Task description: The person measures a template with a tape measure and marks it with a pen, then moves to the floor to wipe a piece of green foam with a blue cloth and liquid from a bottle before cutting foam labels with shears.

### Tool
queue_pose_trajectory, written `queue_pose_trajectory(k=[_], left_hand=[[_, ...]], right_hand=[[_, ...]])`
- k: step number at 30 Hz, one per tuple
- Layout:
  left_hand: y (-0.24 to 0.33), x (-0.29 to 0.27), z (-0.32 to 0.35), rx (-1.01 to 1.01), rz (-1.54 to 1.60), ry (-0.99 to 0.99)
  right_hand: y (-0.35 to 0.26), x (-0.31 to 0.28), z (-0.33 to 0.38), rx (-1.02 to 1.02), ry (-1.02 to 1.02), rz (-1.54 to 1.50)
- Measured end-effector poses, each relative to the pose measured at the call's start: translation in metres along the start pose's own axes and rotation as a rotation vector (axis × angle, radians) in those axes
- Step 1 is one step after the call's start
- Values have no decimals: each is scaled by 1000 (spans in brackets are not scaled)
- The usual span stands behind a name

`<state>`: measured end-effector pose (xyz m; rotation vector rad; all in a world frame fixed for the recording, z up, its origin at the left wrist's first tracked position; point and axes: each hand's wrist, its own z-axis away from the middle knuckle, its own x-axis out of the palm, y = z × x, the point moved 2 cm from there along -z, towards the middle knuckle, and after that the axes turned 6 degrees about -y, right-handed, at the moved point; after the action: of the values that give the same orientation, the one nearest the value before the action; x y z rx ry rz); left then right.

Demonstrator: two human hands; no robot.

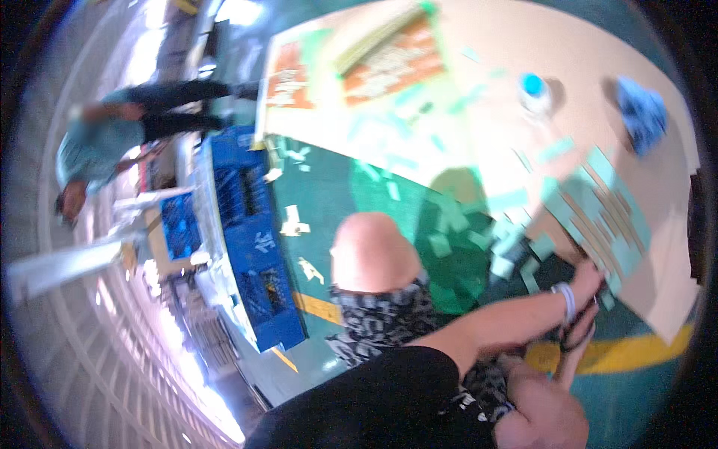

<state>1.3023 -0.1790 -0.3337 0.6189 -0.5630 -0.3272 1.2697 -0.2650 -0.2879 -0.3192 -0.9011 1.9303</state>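
At the lower right, my left hand (586, 282), with a pale band on the wrist, is at the near edge of a bundle of cardboard strips (591, 206) with pale green pieces on them. Its fingers look closed, and a small dark thing shows beside them; motion blur hides what it is. Just below, my right hand (583, 326) comes up close to the left one, a dark band near its wrist. Its fingers are blurred and partly hidden. Pale green scraps (505, 251) lie around the strips.
A bottle with a blue cap (532, 86) and a crumpled blue cloth (642, 116) are on the large pale board (479, 22). Orange printed sheets (396, 67) lie at its far left. Blue crates (254, 247) stand left of the green floor. Another person (101, 150) is farther left.
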Motion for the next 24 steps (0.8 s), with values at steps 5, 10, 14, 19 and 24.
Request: queue_pose_trajectory(k=[5,10,14,19,24], left_hand=[[14,-27,15,-227,147,18],[22,-25,12,-206,160,12],[18,5,7,11,-27,-71],[45,-62,12,-223,148,31],[53,-48,19,-258,343,-79]], right_hand=[[-4,21,19,146,138,171],[-8,16,13,168,-20,128],[-33,-10,10,-312,-71,962],[17,33,-2,104,107,93],[-27,41,21,39,0,132]])
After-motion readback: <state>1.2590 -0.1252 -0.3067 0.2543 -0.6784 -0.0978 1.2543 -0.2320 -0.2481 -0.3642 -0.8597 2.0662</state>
